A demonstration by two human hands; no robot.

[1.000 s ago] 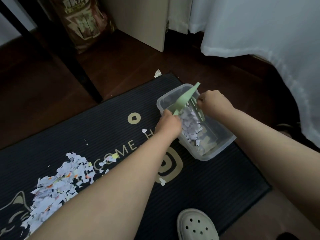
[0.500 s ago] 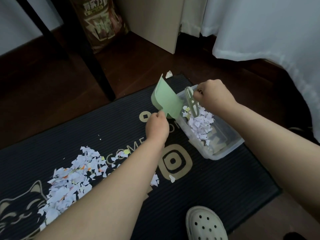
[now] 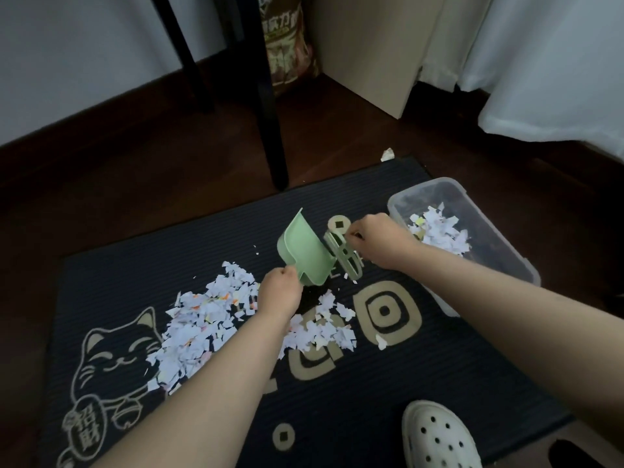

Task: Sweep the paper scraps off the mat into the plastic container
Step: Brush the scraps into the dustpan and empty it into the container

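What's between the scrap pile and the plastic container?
Nothing fixed: only mat lies between scrap pile and plastic container. The dustpan in the left hand and brush in the right hand are over that stretch.

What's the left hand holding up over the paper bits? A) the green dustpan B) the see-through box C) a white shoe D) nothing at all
A: the left hand grips the handle of the green dustpan, held tilted above the mat, while the right hand holds a slotted green tool next to it.
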